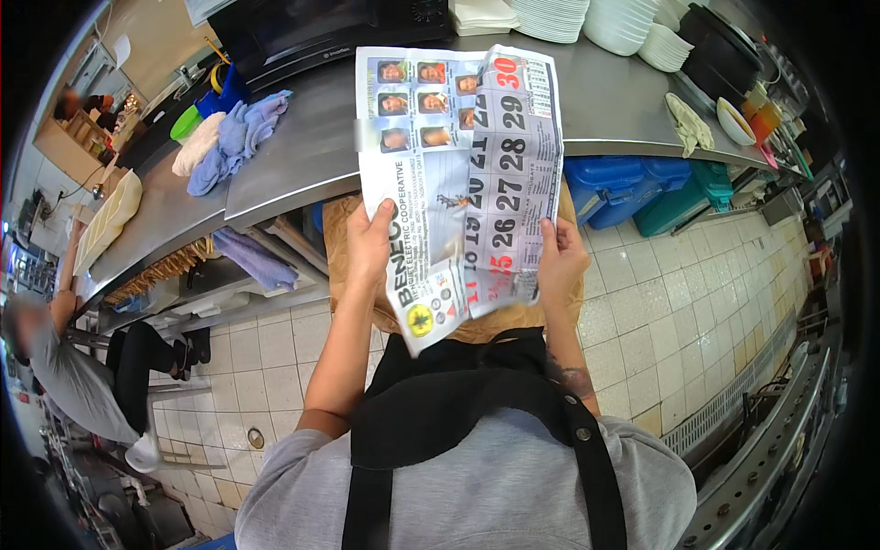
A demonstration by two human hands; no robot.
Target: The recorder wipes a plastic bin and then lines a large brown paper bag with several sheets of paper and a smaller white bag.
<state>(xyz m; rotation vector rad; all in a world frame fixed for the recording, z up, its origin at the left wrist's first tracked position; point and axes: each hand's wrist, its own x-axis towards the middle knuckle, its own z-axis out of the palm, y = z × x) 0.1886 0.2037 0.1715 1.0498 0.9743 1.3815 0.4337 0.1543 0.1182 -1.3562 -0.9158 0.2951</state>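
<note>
A printed paper calendar sheet (447, 185) is held up in front of my chest, creased lengthwise, bearing large dates, small portraits and other writing. My left hand (369, 234) pinches its left edge, thumb on top. On the opposite edge, my right hand (564, 258) grips the paper with the fingers curled behind it. Beneath the sheet, brown paper (347, 275) shows on both sides and below; what it rests on is hidden. The sheet's upper part overlaps the steel counter (302, 144) in my view.
Blue and purple cloths (240, 141) lie on the counter at left, near a black microwave oven (330, 34). White plates (550, 17) and bowls (619, 24) are stacked at the back. Lidded blue bins (605, 189) stand below at right. A seated person (82, 385) is at far left.
</note>
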